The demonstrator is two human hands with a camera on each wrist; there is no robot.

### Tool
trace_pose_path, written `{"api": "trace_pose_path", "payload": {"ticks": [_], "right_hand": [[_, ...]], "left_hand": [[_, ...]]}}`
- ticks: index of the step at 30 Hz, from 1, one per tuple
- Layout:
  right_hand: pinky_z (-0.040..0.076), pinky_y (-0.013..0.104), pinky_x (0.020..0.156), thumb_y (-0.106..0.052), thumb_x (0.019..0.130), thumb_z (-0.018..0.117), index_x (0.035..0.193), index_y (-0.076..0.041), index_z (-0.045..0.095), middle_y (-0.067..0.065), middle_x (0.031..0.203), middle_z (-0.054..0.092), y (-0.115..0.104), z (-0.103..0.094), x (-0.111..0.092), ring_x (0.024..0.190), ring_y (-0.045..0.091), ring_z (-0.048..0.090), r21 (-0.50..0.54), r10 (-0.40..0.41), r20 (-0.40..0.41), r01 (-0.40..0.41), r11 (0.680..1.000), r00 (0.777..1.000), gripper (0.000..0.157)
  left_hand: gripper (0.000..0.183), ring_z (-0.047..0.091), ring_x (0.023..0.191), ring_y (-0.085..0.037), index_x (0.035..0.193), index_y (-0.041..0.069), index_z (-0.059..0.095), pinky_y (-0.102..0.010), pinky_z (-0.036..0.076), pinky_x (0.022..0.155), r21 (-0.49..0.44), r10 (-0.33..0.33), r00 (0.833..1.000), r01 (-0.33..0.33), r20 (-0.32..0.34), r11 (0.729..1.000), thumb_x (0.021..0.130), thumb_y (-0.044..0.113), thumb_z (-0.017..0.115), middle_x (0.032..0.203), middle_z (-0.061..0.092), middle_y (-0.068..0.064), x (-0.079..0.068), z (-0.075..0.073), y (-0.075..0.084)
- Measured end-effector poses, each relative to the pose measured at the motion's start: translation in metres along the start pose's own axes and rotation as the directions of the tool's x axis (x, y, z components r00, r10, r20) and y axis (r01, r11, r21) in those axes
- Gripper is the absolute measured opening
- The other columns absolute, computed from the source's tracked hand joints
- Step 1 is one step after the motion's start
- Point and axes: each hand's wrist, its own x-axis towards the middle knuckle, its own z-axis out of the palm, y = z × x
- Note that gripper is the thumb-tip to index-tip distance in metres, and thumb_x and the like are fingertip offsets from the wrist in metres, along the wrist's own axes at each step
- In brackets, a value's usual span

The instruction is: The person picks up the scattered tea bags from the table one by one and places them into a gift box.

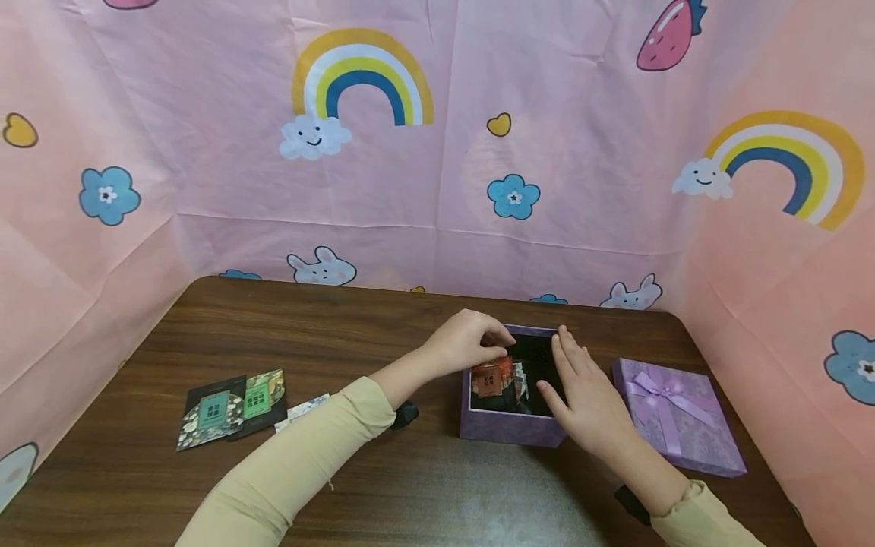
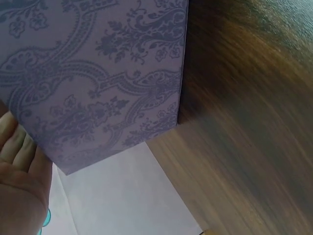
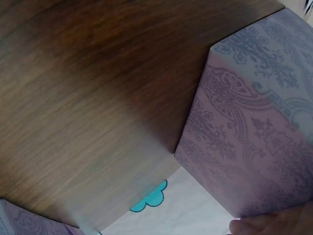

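On the bench (image 1: pixel 383 486), two overlapping packets (image 1: pixel 229 406) are laid at left. The left hand (image 1: pixel 465 342) is bent over the reddish packet (image 1: pixel 488 382) inside the purple box (image 1: pixel 513 429), near its left wall; whether the packet is pinched cannot be told. It is judged light, thin and slippery, best taken by its upper edge. The box's right wall is touched by the right hand (image 1: pixel 584 395), fingers extended. Rightmost, a bowed lid (image 1: pixel 683 422) is seen.

I note a dark wood-grain table (image 1: pixel 342 327), far corners rounded. Behind it I see creased pink cloth (image 1: pixel 410 194) printed with rainbows (image 1: pixel 365 61), clouds (image 1: pixel 314 138) and blue flowers (image 1: pixel 514 197); the cloth also flanks the table. A pale sheen (image 1: pixel 506 486) lies on the table's near part.
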Motion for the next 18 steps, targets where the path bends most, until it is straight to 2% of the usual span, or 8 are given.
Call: {"api": "trace_pose_path", "payload": {"ticks": [4, 7, 13, 18], "right_hand": [[0.031, 0.063, 0.126, -0.033, 0.108, 0.058, 0.164, 0.007, 0.030, 0.025, 0.175, 0.021, -0.001, -0.001, 0.000, 0.160, 0.044, 0.030, -0.006, -0.001, -0.003, 0.001, 1.000, 1.000, 0.074], [0.030, 0.063, 0.127, -0.033, 0.108, 0.058, 0.164, 0.007, 0.029, 0.024, 0.175, 0.020, -0.001, -0.002, 0.000, 0.160, 0.044, 0.030, -0.008, 0.003, 0.003, -0.003, 1.000, 1.000, 0.075], [0.030, 0.063, 0.127, -0.033, 0.108, 0.059, 0.164, 0.007, 0.030, 0.025, 0.175, 0.021, -0.002, -0.001, 0.000, 0.160, 0.044, 0.030, -0.006, 0.001, -0.001, -0.001, 1.000, 1.000, 0.075], [0.030, 0.063, 0.127, -0.034, 0.107, 0.059, 0.164, 0.006, 0.029, 0.024, 0.175, 0.021, -0.001, 0.000, 0.000, 0.160, 0.044, 0.030, -0.002, -0.001, -0.006, 0.001, 1.000, 1.000, 0.076]], "left_hand": [[0.022, 0.076, 0.114, -0.021, 0.123, 0.007, 0.079, -0.034, 0.062, 0.097, -0.029, 0.020, 0.999, -0.020, 0.027, 0.999, 0.101, 0.011, 0.073, 0.122, 0.080, -0.006, -0.002, -0.002, -0.003], [0.023, 0.076, 0.112, -0.020, 0.123, 0.009, 0.079, -0.029, 0.061, 0.096, -0.102, 0.035, 0.999, -0.032, 0.030, 0.994, 0.101, 0.010, 0.074, 0.121, 0.080, -0.006, -0.004, -0.004, -0.006], [0.024, 0.078, 0.103, -0.019, 0.122, 0.005, 0.078, -0.021, 0.061, 0.089, -0.297, 0.028, 0.999, -0.021, 0.019, 0.955, 0.098, 0.005, 0.076, 0.115, 0.080, -0.011, -0.011, -0.010, -0.011], [0.023, 0.078, 0.101, -0.018, 0.120, 0.003, 0.078, -0.022, 0.062, 0.088, -0.360, -0.006, 1.000, 0.008, 0.007, 0.933, 0.097, 0.003, 0.076, 0.113, 0.080, -0.013, -0.022, -0.019, -0.014]]}}
